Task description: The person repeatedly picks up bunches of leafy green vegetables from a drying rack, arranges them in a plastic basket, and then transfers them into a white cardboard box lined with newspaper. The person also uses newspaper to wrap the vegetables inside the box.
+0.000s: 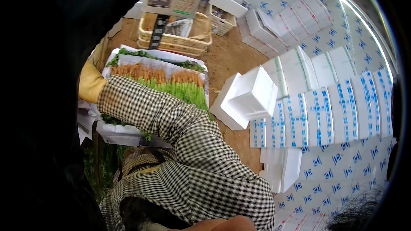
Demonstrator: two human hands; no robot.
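My right arm in a black-and-white checked sleeve reaches across to the left. Its bare wrist and part of my right hand [91, 84] show beside a white foam box [128, 131]; the fingers are lost in the dark left edge. Bundled leafy greens [184, 91] with long pale-green stems and brownish roots [141, 72] fill the box, over white lining paper [141, 60]. Leaves stick out along its far and near sides. The forearm hides part of the bundles. My left hand is out of view. Blurred bare skin at the bottom edge cannot be identified.
Beyond the box, a digital scale display [173, 0] on a black post [158, 32] stands before a yellow plastic crate [179, 47]. White foam boxes [321, 115] are stacked to the right. A loose foam box [253, 94] lies tilted on the brown floor [224, 57].
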